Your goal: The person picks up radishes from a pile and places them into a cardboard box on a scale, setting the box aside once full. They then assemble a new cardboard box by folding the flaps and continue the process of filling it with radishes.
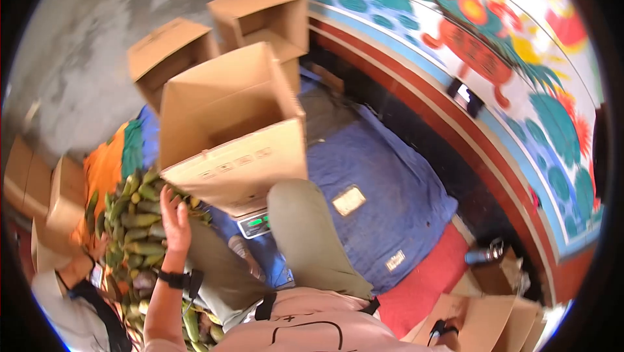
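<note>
My left hand point(175, 221) is raised beside the pile of green cucumber-like vegetables point(140, 228), its fingers apart and nothing in it. In front of my knees a large open cardboard box point(237, 173) stands on a scale point(254, 224) with a green lit display. The box's inside is mostly in shadow. My right hand point(452, 327) is low at the right, over a cardboard piece point(468, 313); its fingers are too small and blurred to make out.
Two open boxes point(260, 2) point(170, 43) stand behind the large one. At the left, a person point(71, 306) reaches toward the vegetables near more boxes point(67, 189). A blue tarp point(383, 189), a red cloth point(429, 280) and a bottle point(480, 256) lie right.
</note>
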The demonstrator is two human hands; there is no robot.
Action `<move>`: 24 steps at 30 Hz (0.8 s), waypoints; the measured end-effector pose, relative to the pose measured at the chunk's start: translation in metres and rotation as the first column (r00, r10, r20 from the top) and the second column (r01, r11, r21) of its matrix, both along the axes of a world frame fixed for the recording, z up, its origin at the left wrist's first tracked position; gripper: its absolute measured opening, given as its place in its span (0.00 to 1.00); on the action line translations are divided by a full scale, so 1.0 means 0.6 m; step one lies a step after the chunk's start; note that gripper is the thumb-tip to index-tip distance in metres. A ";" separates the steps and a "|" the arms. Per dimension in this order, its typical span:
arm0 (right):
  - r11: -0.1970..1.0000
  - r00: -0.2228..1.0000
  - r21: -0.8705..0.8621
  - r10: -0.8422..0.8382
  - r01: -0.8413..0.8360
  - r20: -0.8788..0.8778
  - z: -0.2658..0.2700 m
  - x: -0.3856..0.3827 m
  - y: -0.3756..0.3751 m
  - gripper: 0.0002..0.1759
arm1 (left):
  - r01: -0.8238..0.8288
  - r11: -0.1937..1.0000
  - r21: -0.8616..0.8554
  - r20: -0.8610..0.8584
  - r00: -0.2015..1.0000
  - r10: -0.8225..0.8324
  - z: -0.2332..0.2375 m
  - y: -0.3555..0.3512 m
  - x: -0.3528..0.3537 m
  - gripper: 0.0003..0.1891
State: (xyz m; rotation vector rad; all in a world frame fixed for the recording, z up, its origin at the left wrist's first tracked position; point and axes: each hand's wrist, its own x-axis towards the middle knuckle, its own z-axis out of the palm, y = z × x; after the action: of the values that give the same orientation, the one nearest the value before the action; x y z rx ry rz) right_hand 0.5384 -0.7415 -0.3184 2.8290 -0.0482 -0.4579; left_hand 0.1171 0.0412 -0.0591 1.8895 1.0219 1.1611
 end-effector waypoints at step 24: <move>-0.929 -0.479 -0.061 0.131 -0.365 0.868 0.855 -0.324 0.934 0.11 | 0.383 0.707 0.595 -0.414 0.900 -0.139 0.394 -0.261 -0.067 0.16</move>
State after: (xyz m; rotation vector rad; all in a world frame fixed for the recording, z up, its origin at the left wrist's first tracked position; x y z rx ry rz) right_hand 0.3442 -0.1808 0.1949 -0.6357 -2.3357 -0.5310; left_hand 0.0766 -0.1155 0.1771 2.7856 0.4650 1.1295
